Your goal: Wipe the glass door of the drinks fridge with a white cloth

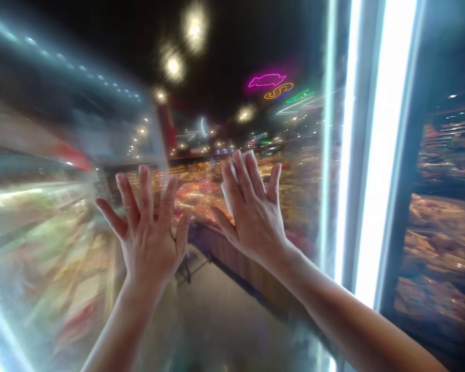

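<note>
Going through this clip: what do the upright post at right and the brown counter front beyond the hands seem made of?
The upright post looks like smooth grey painted or anodised metal, judging by its straight, even edges, though glare hides the finish. The counter front looks like brown wood or wood-look panelling with a matte finish; blur leaves that open.

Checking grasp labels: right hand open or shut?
Open: the right hand has its fingers spread and straight, back toward the camera. A white item shows behind them; cannot tell whether it touches them.
</note>
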The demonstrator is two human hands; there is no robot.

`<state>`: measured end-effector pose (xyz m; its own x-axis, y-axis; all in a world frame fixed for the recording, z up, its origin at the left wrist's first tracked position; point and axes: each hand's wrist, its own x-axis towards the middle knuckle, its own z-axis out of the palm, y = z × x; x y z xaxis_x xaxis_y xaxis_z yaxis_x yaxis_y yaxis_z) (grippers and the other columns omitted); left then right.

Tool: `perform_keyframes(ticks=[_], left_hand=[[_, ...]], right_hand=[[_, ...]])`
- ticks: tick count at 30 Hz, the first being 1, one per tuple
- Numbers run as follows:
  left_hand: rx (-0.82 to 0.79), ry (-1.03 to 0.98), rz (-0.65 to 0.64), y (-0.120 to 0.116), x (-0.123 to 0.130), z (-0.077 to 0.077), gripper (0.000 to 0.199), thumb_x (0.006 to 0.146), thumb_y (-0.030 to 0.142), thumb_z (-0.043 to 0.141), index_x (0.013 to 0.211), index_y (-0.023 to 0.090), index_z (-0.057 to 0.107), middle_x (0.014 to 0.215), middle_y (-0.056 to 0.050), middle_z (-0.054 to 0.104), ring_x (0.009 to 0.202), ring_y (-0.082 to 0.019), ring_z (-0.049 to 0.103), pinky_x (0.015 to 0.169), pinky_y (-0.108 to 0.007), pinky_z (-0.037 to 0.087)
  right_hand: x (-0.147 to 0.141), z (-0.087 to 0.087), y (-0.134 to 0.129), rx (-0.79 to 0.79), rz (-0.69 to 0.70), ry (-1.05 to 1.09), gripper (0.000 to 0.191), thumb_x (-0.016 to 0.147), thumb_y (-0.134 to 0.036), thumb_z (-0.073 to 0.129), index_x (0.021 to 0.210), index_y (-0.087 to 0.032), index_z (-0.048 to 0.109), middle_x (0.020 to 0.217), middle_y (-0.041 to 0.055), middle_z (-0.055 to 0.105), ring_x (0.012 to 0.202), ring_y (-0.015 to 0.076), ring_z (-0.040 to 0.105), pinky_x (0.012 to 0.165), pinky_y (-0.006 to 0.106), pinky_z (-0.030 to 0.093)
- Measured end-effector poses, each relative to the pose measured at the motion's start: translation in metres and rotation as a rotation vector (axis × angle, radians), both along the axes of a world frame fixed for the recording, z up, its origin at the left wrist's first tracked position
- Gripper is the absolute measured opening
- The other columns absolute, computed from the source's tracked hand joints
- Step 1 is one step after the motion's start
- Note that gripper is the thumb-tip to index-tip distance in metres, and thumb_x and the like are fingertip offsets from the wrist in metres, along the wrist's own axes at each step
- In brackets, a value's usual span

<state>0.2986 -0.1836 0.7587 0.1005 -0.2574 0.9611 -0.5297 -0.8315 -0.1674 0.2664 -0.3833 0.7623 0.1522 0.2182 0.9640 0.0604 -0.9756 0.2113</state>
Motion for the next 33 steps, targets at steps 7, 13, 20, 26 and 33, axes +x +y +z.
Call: perform_keyframes(ticks=[7,13,20,26,33], left_hand=[[-0.006,-0.01,0.01,0.045,0.008,0.005,0.074,0.099,0.038,0.051,0.161,0.04,0.012,0.171,0.004,-0.009,0.158,-0.032,-0.013,0.125,-0.065,-0.015],[-0.003,-0.032,0.026,0.085,0.019,0.006,0.075,0.099,0.037,0.053,0.162,0.04,0.012,0.171,0.004,-0.011,0.158,-0.032,-0.013,0.125,-0.065,-0.014],[-0.012,-0.039,0.02,0.126,0.032,0.002,0.075,0.099,0.038,0.053,0.162,0.039,0.011,0.172,0.003,-0.01,0.159,-0.032,-0.012,0.124,-0.065,-0.015],[-0.052,-0.002,0.042,0.158,0.042,-0.007,0.073,0.101,0.034,0.049,0.162,0.038,0.01,0.172,0.001,-0.012,0.158,-0.032,-0.014,0.123,-0.064,-0.015],[-0.096,0.058,0.063,0.183,0.047,-0.022,0.073,0.1,0.03,0.05,0.162,0.04,0.011,0.172,0.002,-0.013,0.158,-0.033,-0.016,0.122,-0.066,-0.016]], right_hand=[[0.012,0.009,0.042,0.07,0.012,-0.027,0.078,0.106,-0.052,0.032,0.165,-0.018,-0.008,0.17,0.0161,0.019,0.159,0.0349,0.01,0.124,0.07,0.006],[0.024,0.017,0.084,0.049,0.006,-0.048,0.077,0.105,-0.055,0.031,0.165,-0.017,0.0,0.17,0.0141,0.02,0.159,0.0328,0.01,0.126,0.067,0.002],[0.035,0.004,0.136,-0.068,0.045,0.005,0.082,0.104,-0.055,0.037,0.165,-0.016,-0.001,0.17,0.0129,0.023,0.159,0.0302,0.011,0.128,0.062,0.003],[0.043,0.013,0.171,-0.005,0.04,-0.035,0.077,0.104,-0.054,0.032,0.165,-0.013,0.007,0.171,0.0137,0.017,0.16,0.0302,0.004,0.127,0.064,0.002],[0.05,0.009,0.212,-0.126,0.045,0.001,0.065,0.106,-0.043,0.033,0.162,-0.012,0.021,0.171,0.0097,0.018,0.16,0.0277,0.007,0.129,0.06,-0.002]])
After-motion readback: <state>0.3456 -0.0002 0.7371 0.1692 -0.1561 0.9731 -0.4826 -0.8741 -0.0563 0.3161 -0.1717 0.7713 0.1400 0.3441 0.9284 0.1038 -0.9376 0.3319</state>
